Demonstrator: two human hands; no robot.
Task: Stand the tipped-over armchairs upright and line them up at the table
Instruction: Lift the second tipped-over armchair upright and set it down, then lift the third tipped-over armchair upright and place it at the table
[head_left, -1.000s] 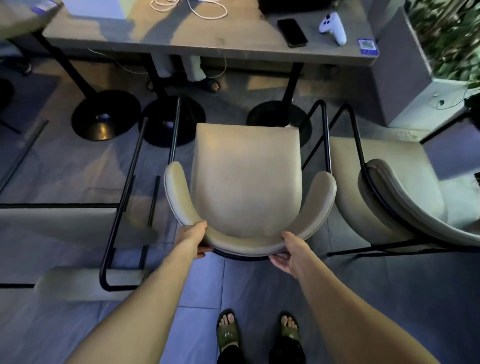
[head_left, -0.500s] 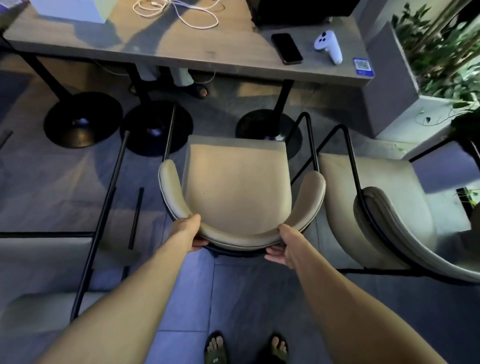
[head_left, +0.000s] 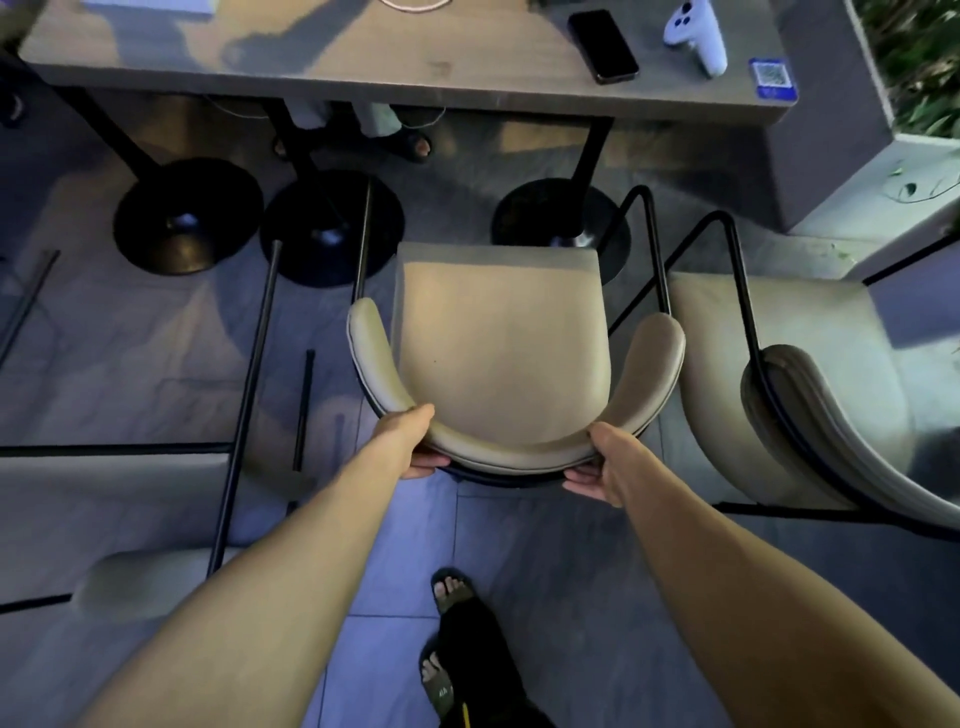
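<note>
Nearest you, your left foot is now planted ahead of the right, where a second ago the two sandalled feet stood level: you have stepped forward. Your left hand (head_left: 415, 441) and right hand (head_left: 602, 467) remain clamped on the curved back rim of the middle armchair (head_left: 501, 353), thumbs over the top and fingers curled beneath. This chair stands upright and, compared with half a second ago, its front edge has closed on the round table bases (head_left: 561, 218), which suggests the push-in is nearly finished. The right-hand armchair (head_left: 779, 374) also stands upright, just beside it and angled outward, so it may need squaring. To your left, a tipped-over armchair (head_left: 130, 488) lies on the floor, legs pointing sideways: that one is not yet righted. Farthest, on the table (head_left: 363, 67), lie a dark phone (head_left: 602, 47), a white controller (head_left: 696, 34) and a blue QR-code sticker (head_left: 771, 78); its print is too small to read.
</note>
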